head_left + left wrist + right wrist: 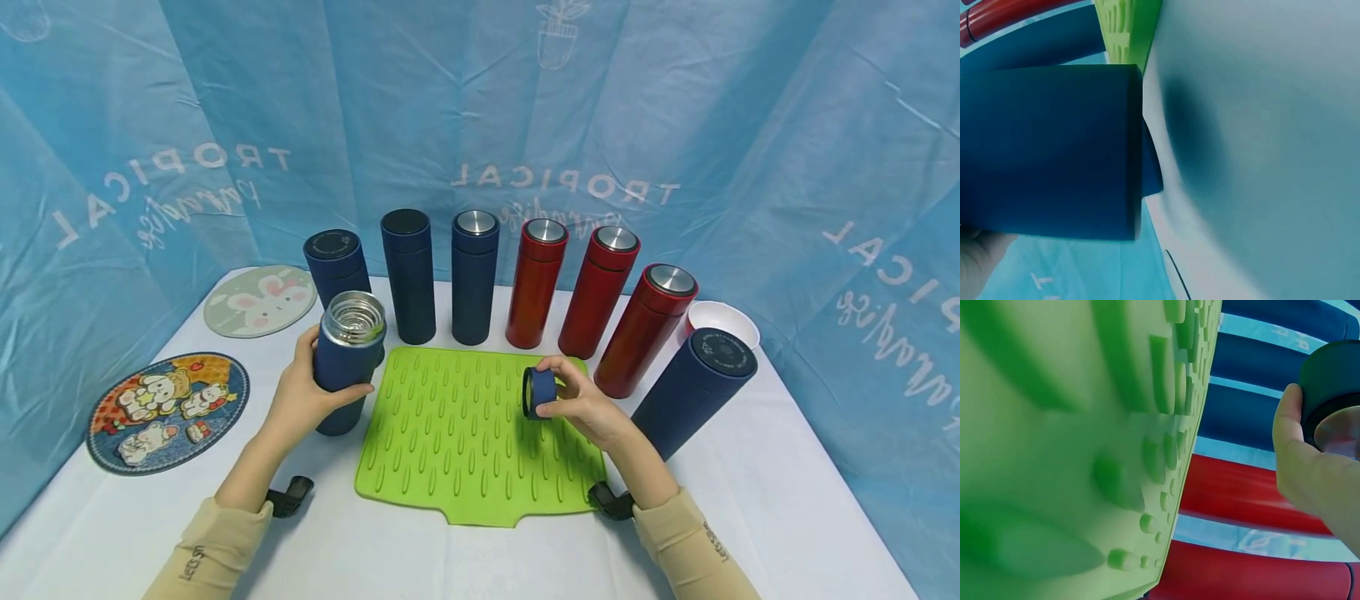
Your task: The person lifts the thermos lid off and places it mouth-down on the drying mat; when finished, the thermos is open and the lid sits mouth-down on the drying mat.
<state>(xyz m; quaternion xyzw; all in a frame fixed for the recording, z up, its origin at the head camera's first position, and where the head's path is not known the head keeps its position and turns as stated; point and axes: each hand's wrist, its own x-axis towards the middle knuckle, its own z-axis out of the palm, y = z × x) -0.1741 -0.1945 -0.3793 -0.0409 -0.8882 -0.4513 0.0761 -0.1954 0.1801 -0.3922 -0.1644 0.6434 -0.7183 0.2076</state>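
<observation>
My left hand [303, 400] grips a dark blue thermos [348, 358] to the left of the green mat [465, 442]. The thermos has no cap on, and its bare steel mouth shows ridges inside. In the left wrist view the thermos body [1054, 150] hangs above the white table with its shadow on the cloth. Over the right half of the mat, my right hand [588, 404] pinches a blue cap [543, 393] by its sides, tipped so its open side faces left. The right wrist view shows the cap [1332, 378] with its metal disc turned toward the wrist.
Behind the mat stand blue thermoses [408, 283] and three red thermoses [537, 283], all capped. Another blue thermos [686, 383] is at the right, near a white bowl [723, 321]. A rabbit mat [262, 304] and a cartoon mat [168, 412] lie at the left.
</observation>
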